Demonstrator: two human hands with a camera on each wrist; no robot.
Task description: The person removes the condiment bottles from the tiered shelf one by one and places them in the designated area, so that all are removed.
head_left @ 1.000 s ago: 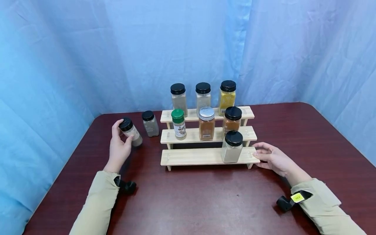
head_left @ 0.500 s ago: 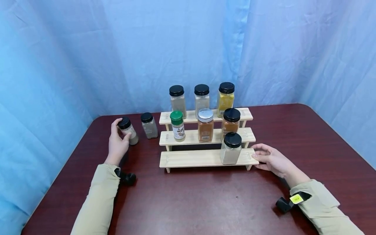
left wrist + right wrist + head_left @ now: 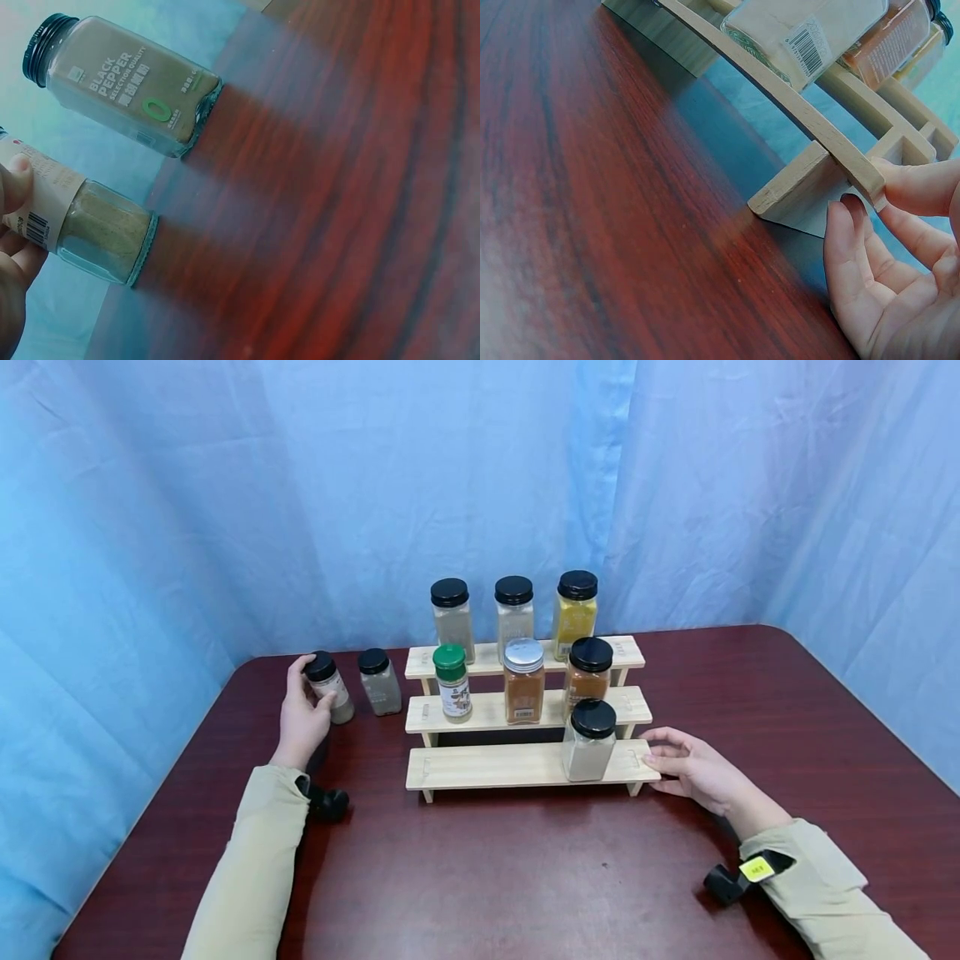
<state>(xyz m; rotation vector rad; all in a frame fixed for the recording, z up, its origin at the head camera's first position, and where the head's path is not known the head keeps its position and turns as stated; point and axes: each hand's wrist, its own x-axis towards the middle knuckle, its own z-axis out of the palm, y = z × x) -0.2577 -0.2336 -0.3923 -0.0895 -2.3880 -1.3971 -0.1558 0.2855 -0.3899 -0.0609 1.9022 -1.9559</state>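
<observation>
Left hand (image 3: 300, 727) curled round small round glass spice jar with black cap and paper label (image 3: 330, 687), upright on dark red wooden table (image 3: 525, 877), near back-left edge. Jar likely light, rigid, smooth, breakable; best held mid-body at label. Just right: square black-pepper jar (image 3: 378, 682), close but apart, little side room. Three-tier pale wooden rack (image 3: 495, 766): bottom shelf bare left of square pale-powder jar (image 3: 589, 740). Right hand (image 3: 693, 768) relaxed, fingertips pinching rack's right end.
</observation>
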